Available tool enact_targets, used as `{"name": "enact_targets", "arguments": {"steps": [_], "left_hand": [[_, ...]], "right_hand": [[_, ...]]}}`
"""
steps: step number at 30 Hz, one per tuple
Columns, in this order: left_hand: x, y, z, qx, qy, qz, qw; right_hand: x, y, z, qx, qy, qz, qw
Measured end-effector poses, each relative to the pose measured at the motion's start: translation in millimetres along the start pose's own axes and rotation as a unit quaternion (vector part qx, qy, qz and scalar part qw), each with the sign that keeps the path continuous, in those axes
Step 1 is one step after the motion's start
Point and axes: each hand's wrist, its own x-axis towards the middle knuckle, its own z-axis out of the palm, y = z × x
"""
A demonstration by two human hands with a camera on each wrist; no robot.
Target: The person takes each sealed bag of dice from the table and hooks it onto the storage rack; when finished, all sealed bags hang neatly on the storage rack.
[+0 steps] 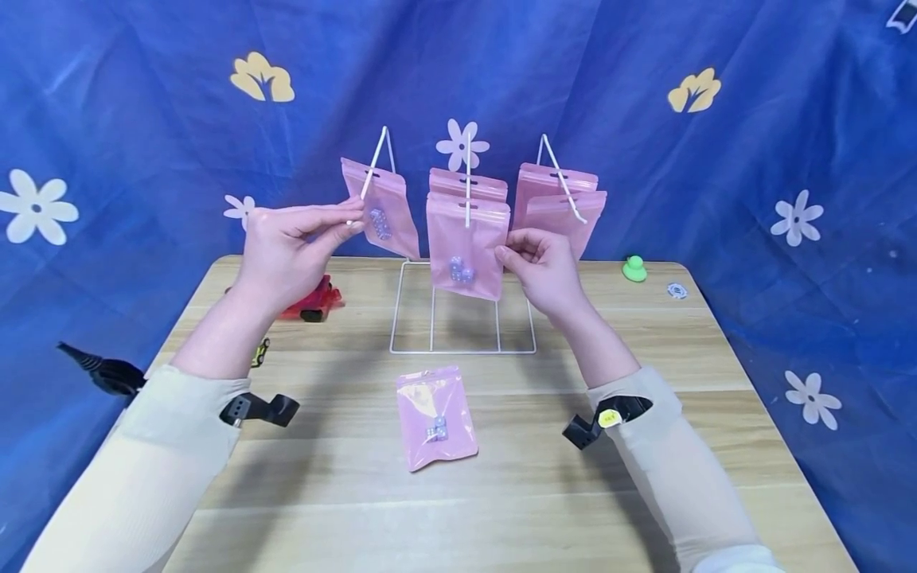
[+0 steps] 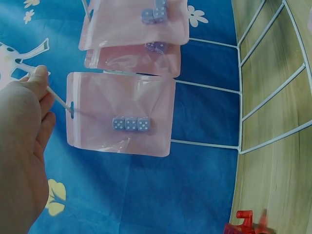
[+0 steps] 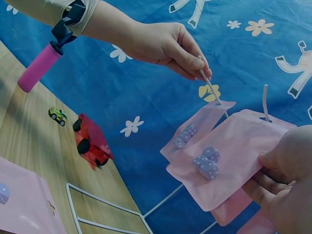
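A white wire rack has three prongs holding pink zip bags. With thumb and fingers, my left hand pinches the tip of the left prong. One bag hangs farther back on that prong, three purple dice lined up inside. My right hand grips the right edge of the front bag on the middle prong, which also has dice low inside. Behind it hangs another pink bag. Two more bags hang from the right prong, beside my right hand.
Another pink bag with dice lies flat on the wooden table in front of the rack. To the left are a red toy vehicle and a small green toy car. A green duck and a chip sit at back right.
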Motion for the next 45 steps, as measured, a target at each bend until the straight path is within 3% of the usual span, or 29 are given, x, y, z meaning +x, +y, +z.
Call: {"name": "enact_targets", "arguments": {"steps": [8, 16, 18, 27, 34, 45], "left_hand": [[-1.5, 0.1, 3.1, -0.008, 0.004, -0.024, 0.9997], [0.7, -2.3, -0.6, 0.001, -0.010, 0.012, 0.9999], [1.0, -1.3, -0.2, 0.001, -0.007, 0.008, 0.9999], [0.8, -0.1, 2.5, -0.007, -0.001, -0.019, 0.9998], [0.8, -0.7, 2.4, -0.013, -0.005, -0.027, 0.9995], [-1.4, 0.4, 3.5, -0.014, 0.004, -0.029, 0.9995]], "right_hand": [[-1, 2, 0, -0.025, 0.016, 0.002, 1.000], [-14, 7, -11, -0.035, 0.009, -0.021, 0.999], [-20, 9, -16, -0.038, 0.000, -0.019, 0.999], [-57, 32, -19, -0.059, -0.067, 0.077, 0.993], [-75, 58, -11, -0.061, -0.131, 0.113, 0.983], [-105, 89, 11, -0.028, -0.191, 0.222, 0.956]]}}
